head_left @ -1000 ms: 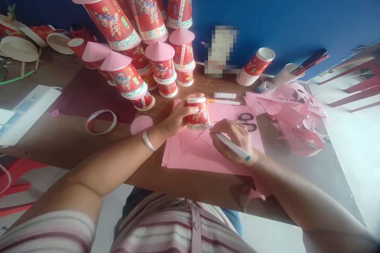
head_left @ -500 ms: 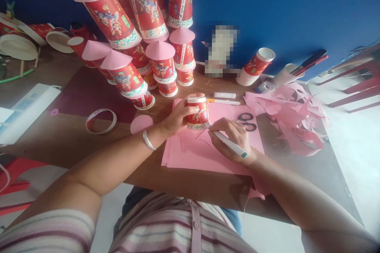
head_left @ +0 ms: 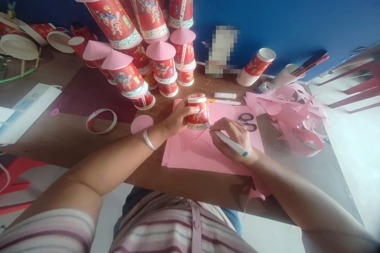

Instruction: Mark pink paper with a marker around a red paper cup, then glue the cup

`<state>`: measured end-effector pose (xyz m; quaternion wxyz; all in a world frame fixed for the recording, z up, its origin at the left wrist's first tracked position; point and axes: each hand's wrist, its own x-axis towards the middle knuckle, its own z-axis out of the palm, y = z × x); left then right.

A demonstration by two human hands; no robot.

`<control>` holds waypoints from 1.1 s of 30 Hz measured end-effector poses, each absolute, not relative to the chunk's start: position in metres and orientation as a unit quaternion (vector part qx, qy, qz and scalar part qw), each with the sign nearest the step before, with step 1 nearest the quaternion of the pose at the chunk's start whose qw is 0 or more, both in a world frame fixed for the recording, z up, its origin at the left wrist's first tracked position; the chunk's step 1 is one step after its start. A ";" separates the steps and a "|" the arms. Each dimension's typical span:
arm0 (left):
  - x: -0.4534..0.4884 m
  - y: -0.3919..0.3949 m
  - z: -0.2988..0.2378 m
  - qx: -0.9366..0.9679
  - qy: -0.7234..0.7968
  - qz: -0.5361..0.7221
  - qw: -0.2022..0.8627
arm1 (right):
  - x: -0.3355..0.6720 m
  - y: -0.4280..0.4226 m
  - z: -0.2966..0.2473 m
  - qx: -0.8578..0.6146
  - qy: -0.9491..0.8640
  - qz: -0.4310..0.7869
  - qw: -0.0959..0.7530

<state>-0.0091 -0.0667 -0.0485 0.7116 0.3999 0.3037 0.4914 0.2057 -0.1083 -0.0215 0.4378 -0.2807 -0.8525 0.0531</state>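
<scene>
A red printed paper cup [head_left: 199,116] is gripped in my left hand [head_left: 181,114], its white band marked with green and orange lines. My right hand [head_left: 233,138] is closed around a white marker pen [head_left: 230,142] with a green end. The pen's tip meets or nearly meets the lower right edge of the cup's band; exact contact is too small to tell. Beneath both hands lie pink paper sheets [head_left: 192,157]. Black-handled scissors [head_left: 249,122] rest on the sheets just past my right hand, their blades hidden.
Several red cups with pink cone tops [head_left: 124,75] are stacked at the back left. Pink paper scraps [head_left: 303,118] pile up on the right. A cup stack [head_left: 257,67], a pen holder [head_left: 286,75], a paper ring [head_left: 101,121] and a power strip [head_left: 28,112] stand about the table.
My right hand and the marker have shifted very slightly to the right along the cup's band. My left hand holds the cup almost unmoved.
</scene>
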 end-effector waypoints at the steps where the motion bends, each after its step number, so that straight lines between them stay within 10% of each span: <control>1: -0.009 -0.066 -0.049 0.400 0.300 0.492 0.713 | 0.206 -0.108 -0.021 -0.281 -0.853 0.053 0.436; 33: -0.005 -0.070 -0.040 0.396 0.328 0.479 0.711 | 0.204 -0.112 -0.028 -0.179 -0.868 0.142 0.440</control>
